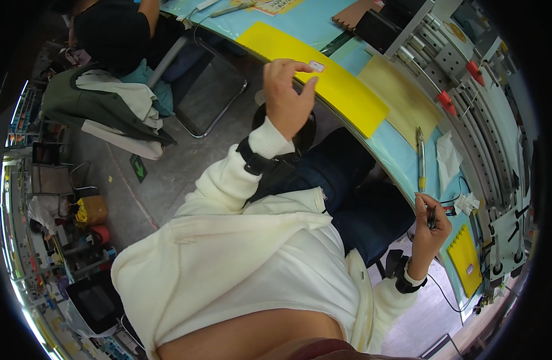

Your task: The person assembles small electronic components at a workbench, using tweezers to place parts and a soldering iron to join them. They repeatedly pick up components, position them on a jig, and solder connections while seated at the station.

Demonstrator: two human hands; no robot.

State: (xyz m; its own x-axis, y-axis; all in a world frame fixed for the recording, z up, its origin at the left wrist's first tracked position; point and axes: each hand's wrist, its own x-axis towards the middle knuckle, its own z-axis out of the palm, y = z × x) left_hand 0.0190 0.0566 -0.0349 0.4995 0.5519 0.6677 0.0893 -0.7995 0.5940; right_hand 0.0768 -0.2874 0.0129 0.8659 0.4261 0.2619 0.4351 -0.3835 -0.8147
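A long yellow sheet [348, 96] lies along the near edge of the table, with a small white label [316, 66] on it. Over the sheet's edge, my left hand [288, 99] has its thumb and forefinger curved beside the label, a gap showing between their tips. My right hand [431, 231] is closed at the table's right part, around a small dark object [432, 217] mostly hidden by the fingers. Just beyond those fingers rests a slim silver pen-shaped tool [421, 159] with a yellow end.
A metal machine with red knobs [447, 102] stands along the far right. Brown paper [402, 90], white tissue [449, 159] and a smaller yellow piece [465, 258] lie on the blue-covered table [387, 144]. At upper left a person in black [111, 33] sits near a jacket-draped chair [102, 99].
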